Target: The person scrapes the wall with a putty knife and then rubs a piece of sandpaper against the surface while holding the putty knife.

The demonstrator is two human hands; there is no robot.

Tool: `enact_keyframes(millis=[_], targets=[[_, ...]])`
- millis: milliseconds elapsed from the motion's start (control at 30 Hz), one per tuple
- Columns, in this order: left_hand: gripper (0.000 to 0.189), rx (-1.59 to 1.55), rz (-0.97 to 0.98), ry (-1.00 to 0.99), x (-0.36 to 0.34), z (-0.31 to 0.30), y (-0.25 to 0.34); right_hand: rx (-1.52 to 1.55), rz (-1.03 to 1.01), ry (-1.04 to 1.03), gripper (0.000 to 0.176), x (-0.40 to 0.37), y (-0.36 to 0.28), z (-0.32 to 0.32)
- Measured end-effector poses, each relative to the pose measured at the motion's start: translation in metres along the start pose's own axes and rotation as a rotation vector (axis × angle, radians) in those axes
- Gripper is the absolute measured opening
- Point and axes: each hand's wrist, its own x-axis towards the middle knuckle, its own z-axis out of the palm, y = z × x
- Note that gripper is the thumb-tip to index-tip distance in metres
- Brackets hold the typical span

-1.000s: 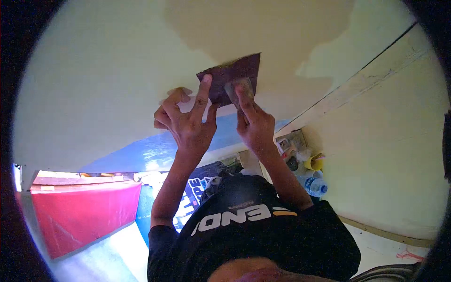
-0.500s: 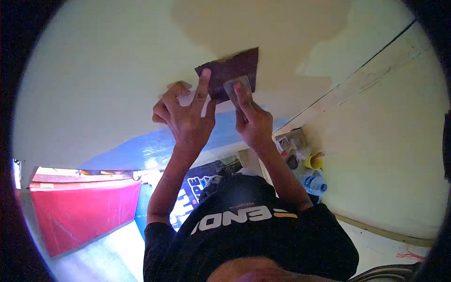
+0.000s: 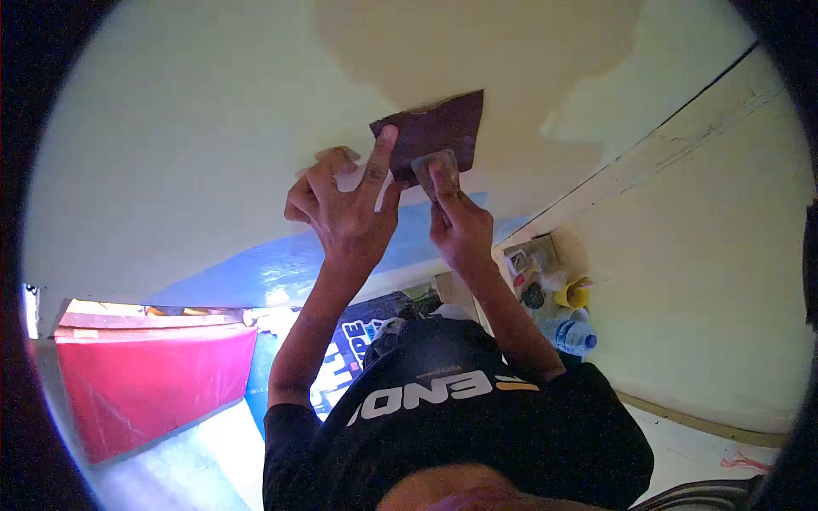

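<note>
Maroon sheet point(image 3: 439, 128), ragged-edged; rounded plate point(image 3: 422, 169), pinched by right hand point(image 3: 464, 230)

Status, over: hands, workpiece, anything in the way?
Left hand touching dark maroon sheet near its left corner. Right hand gripping thin grey plate at sheet's lower edge. Blue-capped bottle and yellow cup off right, clear of both hands.

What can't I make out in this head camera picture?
Head view:
- Wall area behind the dark sheet: covered by the sheet.
- Lower part of the small plate: hidden by the right hand.
- Bottle label: too small to read.
- Dark thing, bottom right: cut off by the bottom edge.
</note>
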Motion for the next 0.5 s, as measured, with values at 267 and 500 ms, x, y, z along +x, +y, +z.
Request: enact_keyframes(millis=[267,500], targets=[[0.077,-0.010,-0.018,-0.003,0.000,-0.003,0.002,-0.026,0.019,-0.021,0.080,-0.003,0.005,-0.004],[0.075,-0.022,-0.021,-0.003,0.000,-0.003,0.006,0.028,0.005,-0.047,0.076,0.017,-0.008,-0.020]])
